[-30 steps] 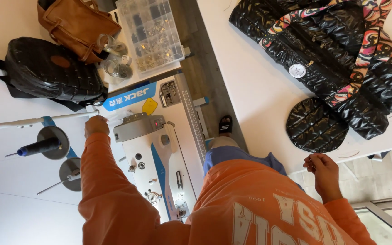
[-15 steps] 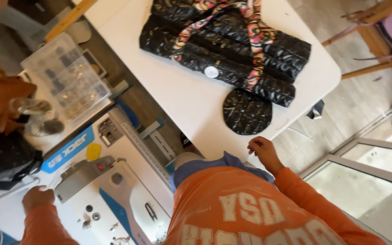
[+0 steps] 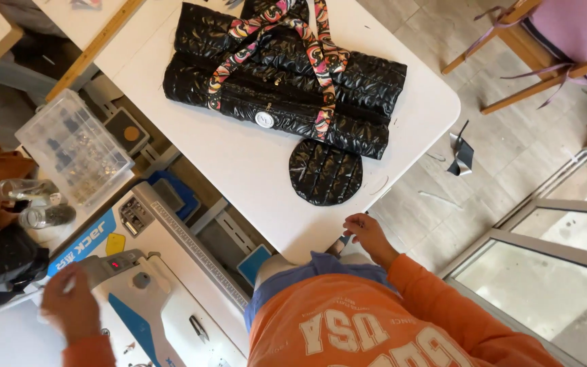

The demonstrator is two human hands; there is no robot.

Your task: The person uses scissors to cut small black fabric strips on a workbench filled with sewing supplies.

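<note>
The left hand (image 3: 70,311), blurred, rests on the white sewing machine (image 3: 147,285) at eight o'clock; its grip cannot be told. The right hand (image 3: 368,236) pinches something small at the white table (image 3: 253,163) edge, just below a glossy black quilted oval panel (image 3: 325,171).

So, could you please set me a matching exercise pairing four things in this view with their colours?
Things:
1. quilted bag
2. bag handles
3. parts box
4. sleeve

Colours:
A. clear
B. orange
C. glossy black
D. multicoloured swirls

Pairs: 1-C, 2-D, 3-A, 4-B
</note>
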